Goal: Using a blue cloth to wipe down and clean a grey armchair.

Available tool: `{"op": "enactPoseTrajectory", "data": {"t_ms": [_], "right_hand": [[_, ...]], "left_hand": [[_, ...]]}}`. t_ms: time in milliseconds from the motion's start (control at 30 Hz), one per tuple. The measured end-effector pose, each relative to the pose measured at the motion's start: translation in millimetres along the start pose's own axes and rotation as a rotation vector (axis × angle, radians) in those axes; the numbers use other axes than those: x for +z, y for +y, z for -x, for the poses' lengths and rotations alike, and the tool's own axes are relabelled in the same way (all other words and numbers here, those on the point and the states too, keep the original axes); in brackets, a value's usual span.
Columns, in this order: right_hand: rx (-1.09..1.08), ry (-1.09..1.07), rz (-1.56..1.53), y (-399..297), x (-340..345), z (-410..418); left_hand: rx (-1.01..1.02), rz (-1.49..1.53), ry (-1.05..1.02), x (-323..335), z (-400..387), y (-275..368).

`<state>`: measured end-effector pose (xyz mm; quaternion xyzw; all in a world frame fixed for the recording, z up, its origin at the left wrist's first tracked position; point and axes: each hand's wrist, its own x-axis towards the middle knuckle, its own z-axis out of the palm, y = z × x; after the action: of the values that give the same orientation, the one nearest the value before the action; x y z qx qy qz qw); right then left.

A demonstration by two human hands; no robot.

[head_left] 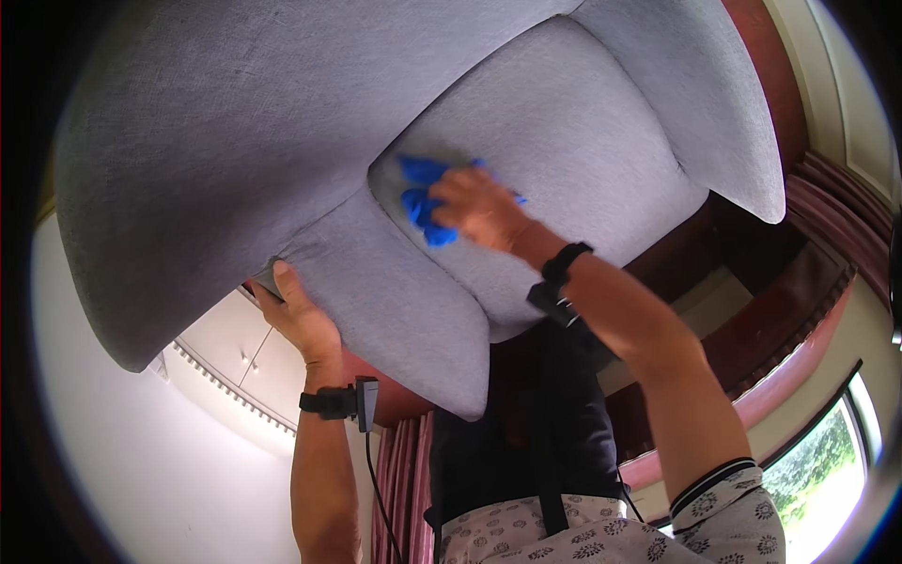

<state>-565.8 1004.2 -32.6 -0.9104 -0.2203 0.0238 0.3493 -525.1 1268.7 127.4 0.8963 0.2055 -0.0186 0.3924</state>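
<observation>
A grey fabric armchair fills the upper middle of the view, with its seat cushion (550,127) framed by the backrest (211,106) and two armrests. On the seat, close to the corner by the backrest, my right hand (479,208) presses a crumpled blue cloth (426,211); both are slightly blurred. My left hand (299,310) grips the outer rear end of the near armrest (394,296), its thumb on top beside the backrest. The fingers' undersides are partly hidden. Both wrists wear black straps with small devices.
A cable (380,486) hangs from the left wrist device. Dark reddish wooden furniture with a curved edge (782,317) stands at the right. Pink curtains (405,486) hang low in the view, a window (817,472) is at lower right, and white cabinet doors (246,352) show at left.
</observation>
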Motion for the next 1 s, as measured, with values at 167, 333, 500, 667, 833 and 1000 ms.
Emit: {"op": "enactPoseTrajectory", "data": {"t_ms": [167, 333, 500, 667, 833, 1000], "right_hand": [[0.332, 0.349, 0.39, 130.3, -93.3, 36.4], [0.623, 0.601, 0.446, 151.8, -102.4, 52.5], [0.523, 0.489, 0.275, 42.0, -29.9, 21.5], [0.109, 0.026, -0.043, -54.1, 22.1, 46.3], [-0.048, 0.069, 0.013, -8.8, -14.4, 69.7], [0.408, 0.398, 0.253, 91.1, -89.7, 89.4]], "left_hand": [[-0.038, -0.015, 0.019, -4.4, -1.8, 12.2], [-0.028, -0.043, 0.042, 0.5, 0.2, 6.5], [-0.061, -0.04, 0.011, -2.0, 2.2, 13.6], [-0.04, -0.083, 0.002, 0.3, -0.8, 8.4], [-0.014, -0.039, 0.036, -0.1, 0.4, 7.4], [-0.008, 0.019, 0.012, -3.7, -2.0, 10.0]]}}
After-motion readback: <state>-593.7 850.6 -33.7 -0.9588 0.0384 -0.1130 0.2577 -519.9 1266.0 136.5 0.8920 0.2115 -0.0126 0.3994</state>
